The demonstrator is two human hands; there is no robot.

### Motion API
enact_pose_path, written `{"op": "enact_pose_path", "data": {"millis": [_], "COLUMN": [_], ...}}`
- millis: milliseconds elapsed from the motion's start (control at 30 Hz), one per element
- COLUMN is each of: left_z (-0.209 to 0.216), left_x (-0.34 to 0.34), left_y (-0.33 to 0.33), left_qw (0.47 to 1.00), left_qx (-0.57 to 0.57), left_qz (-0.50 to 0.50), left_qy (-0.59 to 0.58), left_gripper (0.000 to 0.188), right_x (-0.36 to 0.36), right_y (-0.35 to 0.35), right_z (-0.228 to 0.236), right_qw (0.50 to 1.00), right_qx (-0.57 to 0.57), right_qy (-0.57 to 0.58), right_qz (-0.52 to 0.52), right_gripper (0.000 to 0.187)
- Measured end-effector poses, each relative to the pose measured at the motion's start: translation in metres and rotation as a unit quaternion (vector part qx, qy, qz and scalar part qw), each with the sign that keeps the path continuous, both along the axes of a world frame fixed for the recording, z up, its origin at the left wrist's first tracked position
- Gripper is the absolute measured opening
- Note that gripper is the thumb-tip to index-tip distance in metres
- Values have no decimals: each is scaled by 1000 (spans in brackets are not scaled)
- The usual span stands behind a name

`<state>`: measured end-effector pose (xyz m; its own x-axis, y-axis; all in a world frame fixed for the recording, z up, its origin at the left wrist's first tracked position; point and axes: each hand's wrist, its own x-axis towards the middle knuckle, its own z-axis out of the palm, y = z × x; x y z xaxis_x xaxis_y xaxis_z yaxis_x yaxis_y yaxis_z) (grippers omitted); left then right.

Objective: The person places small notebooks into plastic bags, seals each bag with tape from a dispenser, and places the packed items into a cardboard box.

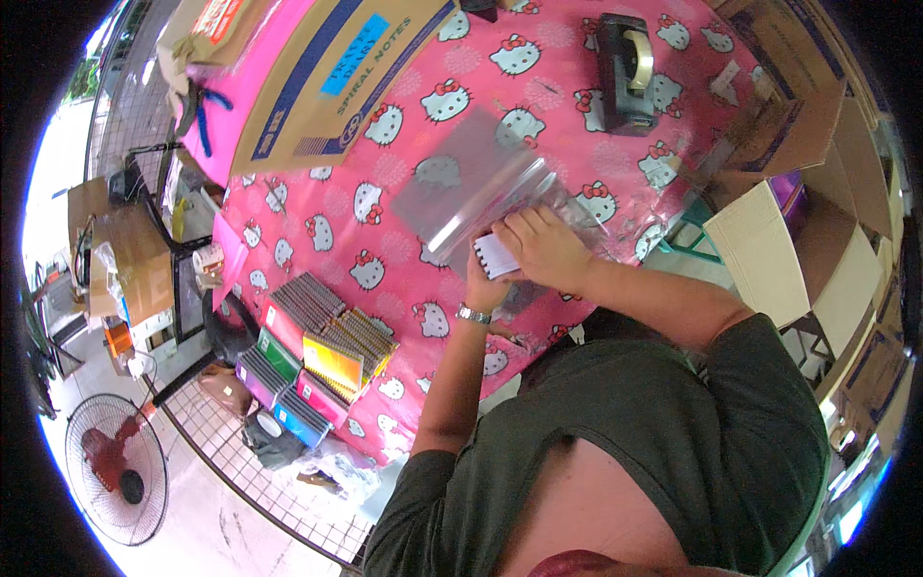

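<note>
A small white spiral notepad (494, 258) is between my two hands, its black coil showing along one edge. My left hand (484, 287), with a metal watch at the wrist, is closed around the notepad from below. My right hand (540, 246) comes from the right, its fingers bent and pressed together over the notepad's upper side. Beneath and beyond my hands lie clear plastic bags (487, 213) on the table; my right fingers overlap one of them. My fingers hide part of the notepad.
Stacks of colored spiral notebooks (322, 337) stand at the table's left edge. A large cardboard box (317, 96) is at the back left, a black tape dispenser (620, 82) at the back right. Open cartons (760, 250) stand right; a fan (115, 468) is lower left.
</note>
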<state>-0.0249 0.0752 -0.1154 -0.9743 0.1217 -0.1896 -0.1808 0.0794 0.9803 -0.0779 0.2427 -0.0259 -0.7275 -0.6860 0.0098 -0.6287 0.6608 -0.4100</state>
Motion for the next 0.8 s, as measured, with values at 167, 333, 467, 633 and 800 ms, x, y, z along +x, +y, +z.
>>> {"op": "enact_pose_path", "data": {"millis": [167,333,467,633,800], "left_z": [4,-2,-15,-1,-7], "left_x": [52,77,70,63,57], "left_y": [-6,-1,-11,-6,-10], "left_qw": [924,889,900,895,886], "left_qx": [-353,-428,-400,-409,-416], "left_qz": [121,-96,-154,-128,-179], "left_qy": [83,134,83,124,99], "left_gripper": [58,30,22,13,10], "right_x": [-23,-45,-52,-59,-65], "right_y": [2,-17,-36,-29,-23], "right_z": [-2,-67,-88,-80,-81], "right_qw": [977,796,807,828,773], "right_qx": [-65,-160,-87,-73,-242], "right_qy": [-41,-376,-334,-389,-431], "right_qz": [-201,-447,-479,-398,-398], "right_gripper": [73,86,86,85,72]}}
